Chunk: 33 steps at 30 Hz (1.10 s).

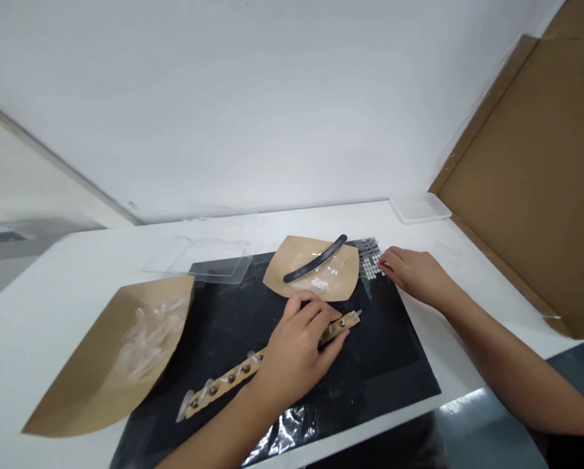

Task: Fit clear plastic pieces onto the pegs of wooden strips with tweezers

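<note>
My left hand point(299, 345) is closed over the upper part of a narrow tan strip point(226, 383) that lies slantwise on a black mat point(370, 365). Along the strip sit several dark round spots and small clear plastic pieces. At the mat's far right corner, my right hand point(409, 270) pinches at the edge of a sheet of small white oval dots point(371, 266); whether a dot is between the fingertips is too small to tell. Between the hands, a brown paper tray point(278, 270) holds a black curved nail file point(316, 259) and loose white bits point(320, 284).
A larger brown paper tray point(84, 355) with a heap of clear plastic pieces point(150, 339) stands at left. Clear plastic sheets point(204, 257) lie behind the mat. A shallow clear container point(422, 208) sits at back right, near a cardboard panel point(521, 176). A white wall closes the back.
</note>
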### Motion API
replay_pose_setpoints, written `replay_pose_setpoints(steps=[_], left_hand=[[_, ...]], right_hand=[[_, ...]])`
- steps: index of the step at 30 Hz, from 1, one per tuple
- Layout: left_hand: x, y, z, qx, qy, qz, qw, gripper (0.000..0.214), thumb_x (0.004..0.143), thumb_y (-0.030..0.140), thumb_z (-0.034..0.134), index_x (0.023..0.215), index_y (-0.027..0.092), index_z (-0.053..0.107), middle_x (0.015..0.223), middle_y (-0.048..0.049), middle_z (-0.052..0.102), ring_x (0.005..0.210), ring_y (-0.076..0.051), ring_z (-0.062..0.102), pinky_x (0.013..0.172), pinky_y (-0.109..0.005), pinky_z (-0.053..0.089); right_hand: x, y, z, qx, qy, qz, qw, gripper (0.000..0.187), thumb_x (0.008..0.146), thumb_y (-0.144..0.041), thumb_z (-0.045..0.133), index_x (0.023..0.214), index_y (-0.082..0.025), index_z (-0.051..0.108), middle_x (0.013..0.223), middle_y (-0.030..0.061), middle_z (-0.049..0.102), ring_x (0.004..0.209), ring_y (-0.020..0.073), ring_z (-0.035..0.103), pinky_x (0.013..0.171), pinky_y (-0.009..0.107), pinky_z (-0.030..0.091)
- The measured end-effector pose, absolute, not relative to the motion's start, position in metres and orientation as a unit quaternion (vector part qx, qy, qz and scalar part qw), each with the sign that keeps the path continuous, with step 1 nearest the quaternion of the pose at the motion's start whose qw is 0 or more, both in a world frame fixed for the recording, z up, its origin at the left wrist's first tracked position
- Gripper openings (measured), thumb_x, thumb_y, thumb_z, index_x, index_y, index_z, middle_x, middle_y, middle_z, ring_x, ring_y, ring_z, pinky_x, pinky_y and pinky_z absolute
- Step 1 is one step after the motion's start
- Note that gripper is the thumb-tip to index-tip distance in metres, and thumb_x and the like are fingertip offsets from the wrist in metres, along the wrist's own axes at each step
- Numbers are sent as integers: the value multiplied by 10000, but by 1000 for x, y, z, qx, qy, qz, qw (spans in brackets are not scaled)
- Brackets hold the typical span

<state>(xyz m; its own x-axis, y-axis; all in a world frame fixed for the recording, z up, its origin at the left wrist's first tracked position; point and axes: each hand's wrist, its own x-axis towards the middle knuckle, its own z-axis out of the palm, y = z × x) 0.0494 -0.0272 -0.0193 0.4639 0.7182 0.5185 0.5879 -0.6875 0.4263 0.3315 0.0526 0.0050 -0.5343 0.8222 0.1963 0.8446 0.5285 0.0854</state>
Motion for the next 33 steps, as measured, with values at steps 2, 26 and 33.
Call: replay_pose_setpoints(steps=[2, 26, 33], left_hand=[[51, -27, -21, 846, 387, 355, 93, 105, 943, 184, 730, 1042, 188, 692, 966, -64, 747, 1016, -276, 610, 997, -480, 502], [54, -27, -34, 820, 405, 375, 152, 146, 919, 71, 696, 957, 205, 651, 800, -15, 722, 883, -238, 550, 781, -351, 502], [54, -28, -38, 813, 409, 383, 162, 138, 927, 82, 695, 934, 206, 636, 790, -13, 717, 856, -233, 534, 772, -358, 490]], right_hand=[[327, 44, 12, -437, -883, -119, 126, 219, 1116, -305, 489, 1043, -188, 659, 1010, 74, 745, 876, 206, 684, 608, 296, 339], [279, 6, 0, -252, -946, 47, 201, 157, 1073, -283, 581, 1020, -183, 689, 886, 17, 698, 757, 146, 635, 632, 275, 456], [280, 9, -2, -240, -950, 37, 194, 148, 1081, -285, 580, 1048, -182, 680, 901, 19, 696, 760, 148, 630, 622, 282, 460]])
